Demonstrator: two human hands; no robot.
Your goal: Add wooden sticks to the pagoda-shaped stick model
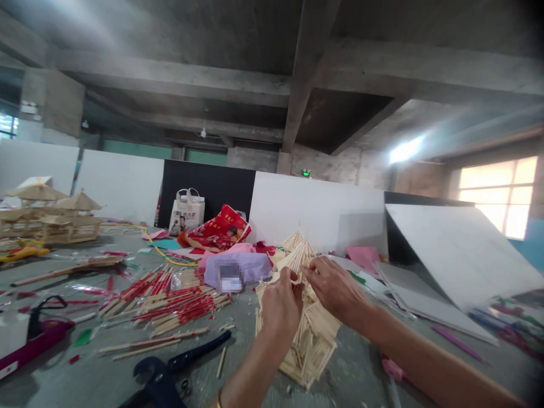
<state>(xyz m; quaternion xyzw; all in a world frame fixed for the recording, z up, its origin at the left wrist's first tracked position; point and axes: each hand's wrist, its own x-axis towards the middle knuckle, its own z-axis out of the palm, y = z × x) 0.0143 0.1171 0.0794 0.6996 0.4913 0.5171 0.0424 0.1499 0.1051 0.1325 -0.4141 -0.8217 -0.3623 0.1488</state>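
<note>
A small model built of pale wooden sticks [312, 345] stands on the grey table [361, 374] in front of me. My left hand [281, 306] is closed in a pinch against the upper part of the model, fingers curled on a stick. My right hand [335, 286] reaches in from the right, its fingers bent and pinching the sticks at the model's top [297, 252]. The two hands almost touch each other.
Loose red-wrapped chopsticks [170, 303] lie scattered left of the model. Black pliers [170, 368] rest at the near edge, a glue gun [38, 334] at far left. Finished stick pavilions [51, 218] stand far left. White boards [459, 255] lean at right; bags [187, 212] sit behind.
</note>
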